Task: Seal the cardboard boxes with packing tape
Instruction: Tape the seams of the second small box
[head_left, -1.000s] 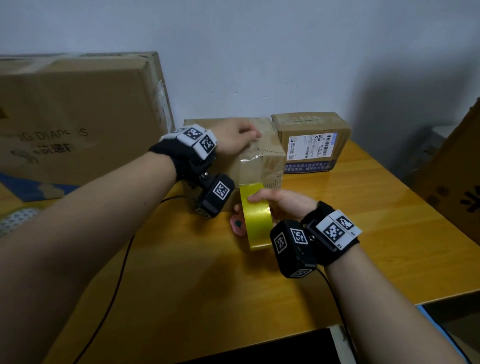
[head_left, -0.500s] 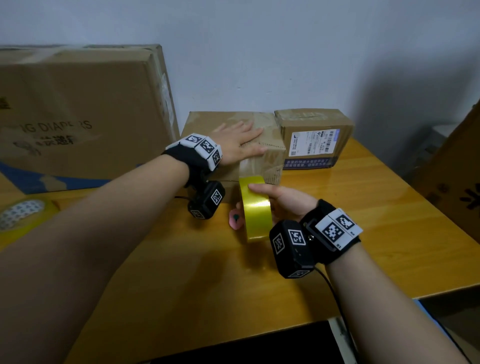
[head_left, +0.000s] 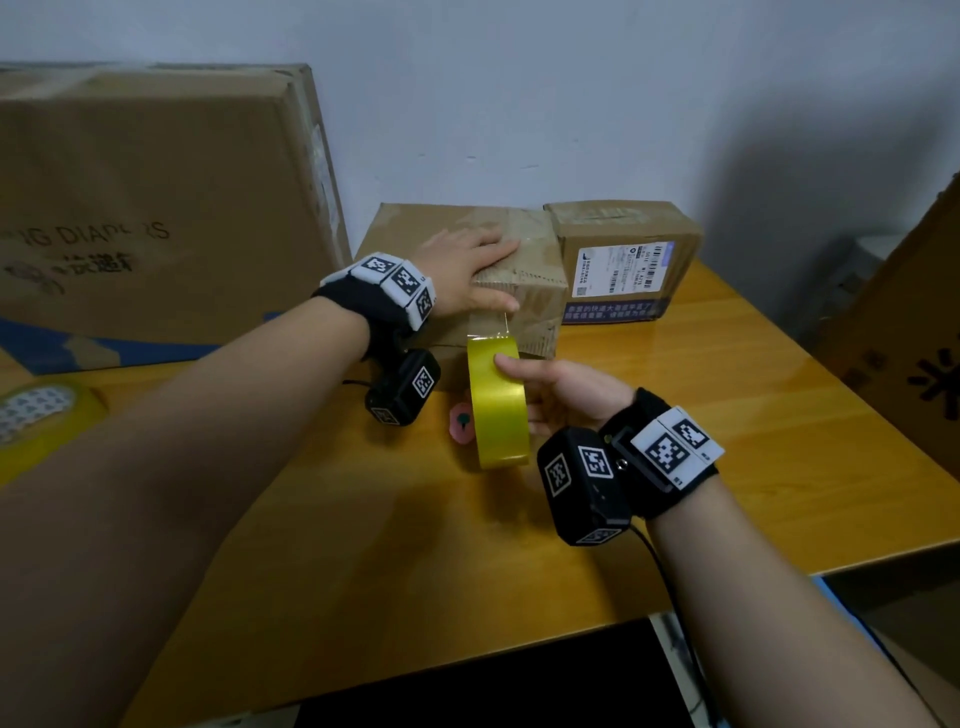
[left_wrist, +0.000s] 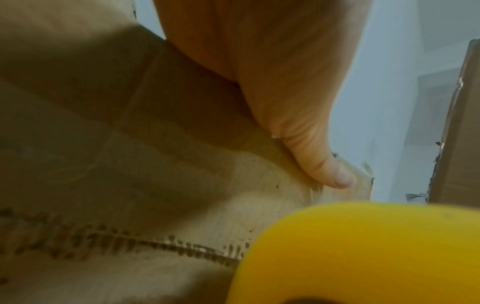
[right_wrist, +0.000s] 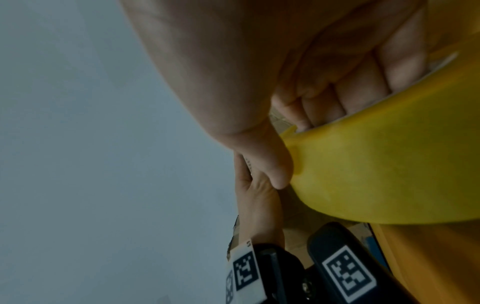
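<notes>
- The left hand (head_left: 470, 270) lies flat, fingers straight, pressing tape onto the box (head_left: 524, 291) top, thumb on its near face.
- The right hand (head_left: 558, 387) grips the yellow roll (head_left: 496, 410) just near of the box, above the tabletop (head_left: 727, 415).
- A taut strip runs up from the roll to the box's near edge.

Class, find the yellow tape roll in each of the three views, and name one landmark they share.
Head: tape roll at centre, gripped by the right hand.
Left wrist: tape roll at bottom right, blurred.
Right wrist: tape roll at right, under the fingers.
Shared landmark: the cardboard box under the left hand.
</notes>
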